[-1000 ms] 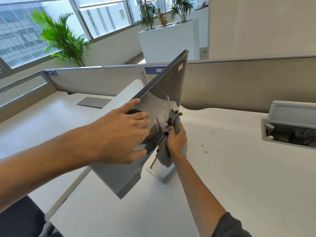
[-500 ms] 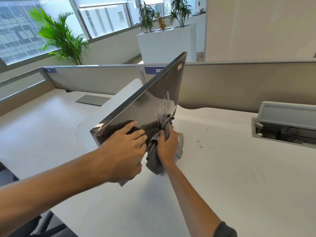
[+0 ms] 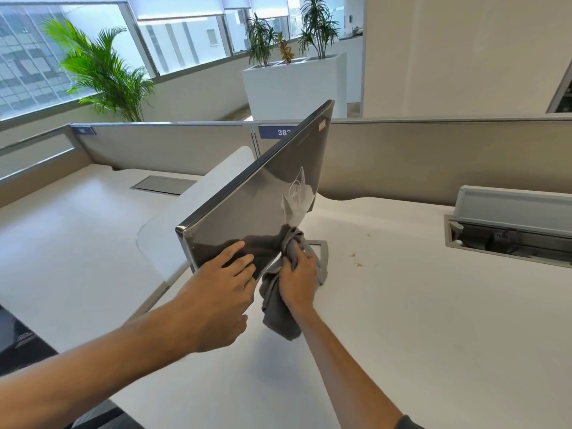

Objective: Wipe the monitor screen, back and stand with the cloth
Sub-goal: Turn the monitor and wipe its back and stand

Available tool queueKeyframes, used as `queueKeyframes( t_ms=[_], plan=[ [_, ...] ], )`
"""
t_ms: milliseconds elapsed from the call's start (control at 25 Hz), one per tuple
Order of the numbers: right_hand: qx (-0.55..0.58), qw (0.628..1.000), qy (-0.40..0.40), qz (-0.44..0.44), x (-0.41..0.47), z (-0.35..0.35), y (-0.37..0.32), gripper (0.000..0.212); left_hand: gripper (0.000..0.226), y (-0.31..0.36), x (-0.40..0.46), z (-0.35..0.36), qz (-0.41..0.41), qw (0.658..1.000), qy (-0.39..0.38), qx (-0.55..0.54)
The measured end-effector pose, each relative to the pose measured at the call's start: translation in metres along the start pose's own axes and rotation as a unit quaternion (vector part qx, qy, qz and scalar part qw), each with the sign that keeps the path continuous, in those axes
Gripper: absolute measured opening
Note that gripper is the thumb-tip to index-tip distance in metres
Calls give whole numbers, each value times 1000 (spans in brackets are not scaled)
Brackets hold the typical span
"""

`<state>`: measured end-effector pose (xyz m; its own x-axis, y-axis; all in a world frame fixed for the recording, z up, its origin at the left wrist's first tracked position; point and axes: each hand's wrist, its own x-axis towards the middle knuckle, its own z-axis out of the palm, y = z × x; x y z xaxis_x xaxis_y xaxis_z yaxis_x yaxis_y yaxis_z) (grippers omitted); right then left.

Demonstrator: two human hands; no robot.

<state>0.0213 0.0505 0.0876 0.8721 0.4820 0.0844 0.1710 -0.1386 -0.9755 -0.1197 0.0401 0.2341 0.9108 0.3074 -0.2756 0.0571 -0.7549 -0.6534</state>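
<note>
The monitor [image 3: 266, 193] stands on the white desk [image 3: 402, 305] with its glossy grey back toward me, turned at an angle. My left hand [image 3: 223, 292] rests on the lower near corner of that back, fingers fairly straight. My right hand [image 3: 298, 278] grips a bunched grey cloth [image 3: 278, 308] and presses it against the stand just under the panel's lower edge. The cloth's loose end hangs down toward the desk. The silver stand base [image 3: 320, 252] shows behind my right hand; the screen side is hidden.
An open cable tray with a raised grey lid [image 3: 510, 224] is sunk into the desk at right. Small brown crumbs [image 3: 356, 257] lie near the stand. A grey partition [image 3: 433, 159] runs behind, with a closed cable hatch [image 3: 161, 184] on the neighbouring desk at left.
My right hand with the cloth has slid down from the logo area on the back to the stand below the panel. My left hand has shifted lower toward the panel's near corner.
</note>
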Motion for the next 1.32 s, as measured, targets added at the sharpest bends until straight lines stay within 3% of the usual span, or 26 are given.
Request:
queueKeyframes(
  t_ms=[80,240,320,440,560,680,840,1040,1120,1200,1320],
  plan=[
    [-46,999,6,-5,15,-10,4,22,67,5,-1,3,-4,1000,-1,-11],
    [-86,996,-21,27,57,-19,-15,39,68,14,-10,9,-15,999,-6,-44],
    [-78,996,-40,4,55,-15,-25,39,69,17,-17,14,-19,998,4,-57],
    [-97,995,-5,14,20,-4,-25,39,71,21,-23,22,-23,998,11,-61],
    [-47,998,-28,-11,-18,-1,-5,32,72,26,-24,33,-21,998,2,-61],
    [-76,995,-49,-48,-6,-14,8,37,72,36,-25,44,-22,997,-14,-78],
    [-32,999,-21,-1,27,-23,-19,43,72,47,-25,60,-23,994,-19,-103],
    [47,999,-4,10,-26,9,-19,34,71,57,-15,85,-21,995,-20,-100],
    [62,997,-41,29,-46,10,0,21,69,63,-12,94,-9,995,-27,-98],
    [28,996,-72,35,-46,5,9,23,70,68,-12,103,0,994,-41,-99],
    [40,999,1,2,-33,-2,-2,35,72,76,-16,115,-9,992,-44,-120]
  ],
)
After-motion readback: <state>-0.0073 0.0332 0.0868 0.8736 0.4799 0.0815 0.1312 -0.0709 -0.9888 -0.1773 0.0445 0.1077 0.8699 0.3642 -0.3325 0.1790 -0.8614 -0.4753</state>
